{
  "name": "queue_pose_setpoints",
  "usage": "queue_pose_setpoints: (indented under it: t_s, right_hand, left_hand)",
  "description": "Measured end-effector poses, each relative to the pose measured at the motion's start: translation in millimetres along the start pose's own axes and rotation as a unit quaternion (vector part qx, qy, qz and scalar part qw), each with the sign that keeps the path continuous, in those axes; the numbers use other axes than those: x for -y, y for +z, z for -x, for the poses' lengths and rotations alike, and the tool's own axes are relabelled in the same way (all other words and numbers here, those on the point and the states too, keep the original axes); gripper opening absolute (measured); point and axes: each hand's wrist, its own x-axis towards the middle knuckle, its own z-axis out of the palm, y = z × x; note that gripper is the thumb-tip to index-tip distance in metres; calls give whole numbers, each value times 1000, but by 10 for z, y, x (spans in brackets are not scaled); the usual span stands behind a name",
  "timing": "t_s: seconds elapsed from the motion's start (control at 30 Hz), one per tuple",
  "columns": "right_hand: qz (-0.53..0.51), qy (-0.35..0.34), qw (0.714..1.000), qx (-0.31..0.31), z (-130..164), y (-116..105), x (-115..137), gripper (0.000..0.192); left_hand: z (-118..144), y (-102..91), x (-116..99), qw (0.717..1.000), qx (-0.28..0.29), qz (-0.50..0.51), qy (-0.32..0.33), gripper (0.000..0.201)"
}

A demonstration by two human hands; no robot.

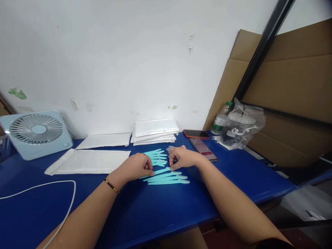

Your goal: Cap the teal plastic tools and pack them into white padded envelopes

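Observation:
Several slim turquoise eyebrow razors (pixel 169 182) lie fanned out on the blue tabletop in front of me. A second row of turquoise razors (pixel 158 156) lies just behind them, partly covered by my left hand (pixel 137 166). That hand is closed, thumb and fingers pinched at the handle end of the rearmost razor (pixel 161 171) in the front group. At the same razor's head end, the fingertips of my right hand (pixel 183 157) pinch together. Small clear plastic pieces (pixel 169 148) show behind my right hand, mostly hidden by it.
White padded packets (pixel 155 127) are stacked by the wall, with more flat packets (pixel 90 162) to the left. A blue fan (pixel 38 135) and a white cable (pixel 74 193) are at left. Two phones (pixel 203 148), a bottle (pixel 220 119) and a bagged cup (pixel 240 128) stand right.

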Motion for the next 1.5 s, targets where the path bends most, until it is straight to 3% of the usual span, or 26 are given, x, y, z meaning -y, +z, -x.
queue_pose_setpoints:
  t_s: [0.2,0.4,0.47,0.63,0.87,0.97,1.07,1.2,1.33,1.5]
  right_hand:
    - [8,-7,1000,-4,-4,6,-41,15]
    - [14,77,992,-103,111,-147,-163,13]
    - [9,62,995,-83,157,-194,-144,15]
    - [20,14,999,34,160,-152,11,20]
    - [25,0,998,63,54,-31,108,16]
    - [27,9,999,31,70,-62,51,12]
    - [29,62,997,-45,112,-126,-33,10]
    - [26,91,991,-90,177,-214,-105,16]
    - [16,62,997,-38,222,-251,-83,15]
    - [5,32,997,73,202,-200,6,25]
  left_hand:
    - [-7,-27,70,1000,4,-23,-5,18]
    - [-17,-127,228,996,-42,-56,-46,16]
    - [-13,-112,172,998,-41,-37,-30,20]
    - [13,-4,-64,1000,-6,-5,0,25]
    - [19,41,-128,1000,26,-11,3,16]
    - [30,-17,-37,999,4,-48,-3,12]
    - [43,-85,60,996,-26,-83,-34,10]
    - [62,-91,19,998,-42,-47,-30,17]
    - [77,23,-162,1000,11,10,13,25]
    - [71,113,-253,999,43,12,-3,13]
